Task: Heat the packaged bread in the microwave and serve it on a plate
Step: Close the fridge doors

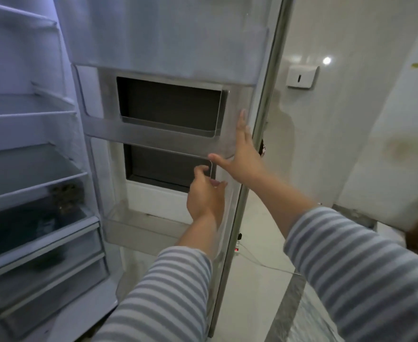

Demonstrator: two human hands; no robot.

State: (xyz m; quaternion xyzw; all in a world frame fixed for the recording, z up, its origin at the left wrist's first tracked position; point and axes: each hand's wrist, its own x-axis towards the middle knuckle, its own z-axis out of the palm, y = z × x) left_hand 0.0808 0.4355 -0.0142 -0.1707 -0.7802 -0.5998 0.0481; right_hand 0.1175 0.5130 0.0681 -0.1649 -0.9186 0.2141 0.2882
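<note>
The fridge stands open, with its door (257, 77) swung out in front of me. My left hand (204, 196) pinches the right edge of a clear door bin (168, 150), thumb inside and fingers outside. Just above it, my right hand (243, 154) lies flat with straight fingers against the inner side of the door near its edge. On a lower fridge shelf at the left sits a brownish lumpy item (66, 196), too blurred to identify. No microwave or plate is in view.
Glass shelves (28, 169) and two drawers (43, 275) fill the fridge body at left. A lower door bin (139, 228) hangs under my left hand. Right of the door are a white wall with a dispenser (301, 76), a tiled floor and a power strip (237, 250) with a cable.
</note>
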